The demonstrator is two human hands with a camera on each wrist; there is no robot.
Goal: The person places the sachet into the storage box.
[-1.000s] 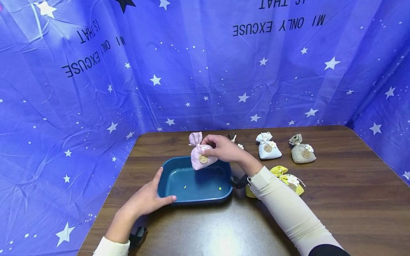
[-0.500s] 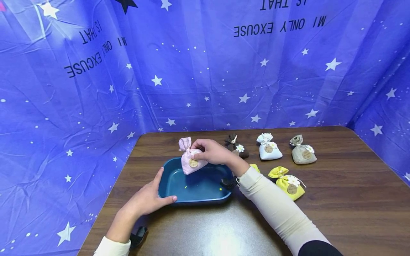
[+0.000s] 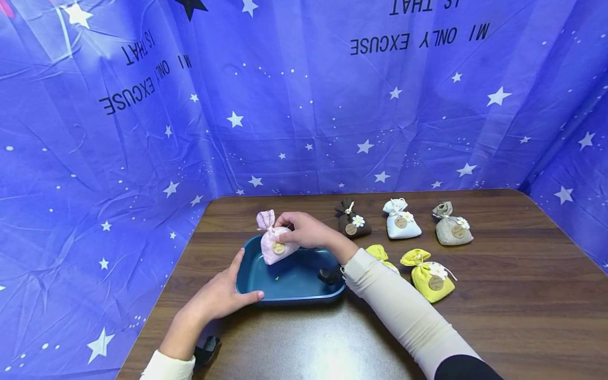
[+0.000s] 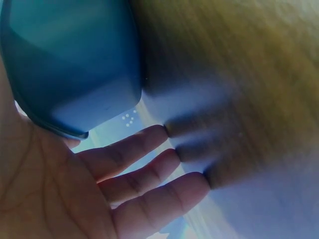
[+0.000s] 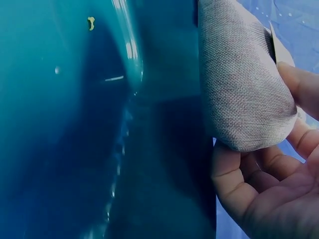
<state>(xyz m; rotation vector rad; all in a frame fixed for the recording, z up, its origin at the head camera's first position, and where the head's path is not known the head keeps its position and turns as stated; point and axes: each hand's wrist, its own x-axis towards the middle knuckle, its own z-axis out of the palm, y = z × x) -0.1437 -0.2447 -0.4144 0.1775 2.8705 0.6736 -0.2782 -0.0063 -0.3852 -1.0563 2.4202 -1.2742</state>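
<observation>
My right hand (image 3: 307, 231) pinches a pink drawstring sachet (image 3: 275, 254) by its side, thumb near the round tag. It hangs over the far left part of a dark teal plastic tub (image 3: 294, 301). In the right wrist view the woven cloth of the sachet (image 5: 244, 84) fills the space above my curled fingers. My left hand (image 3: 216, 295) rests at the tub's near left corner, thumb across the front rim and index finger along the left side. In the left wrist view its other fingers (image 4: 159, 199) stretch out straight beside the tub (image 4: 75, 64), tips on the table.
Right of the tub lie a brown sachet (image 3: 351, 224), a white one (image 3: 401, 226), a grey-beige one (image 3: 453, 232) and two yellow ones (image 3: 433, 285), one partly behind the right sleeve (image 3: 394, 295). A starry blue curtain (image 3: 304, 105) borders the wooden table (image 3: 522, 295).
The right hand has moved left and slightly nearer with the pink sachet, further over the tub. The brown and yellow sachets show more fully now. The left hand stays at the tub's corner.
</observation>
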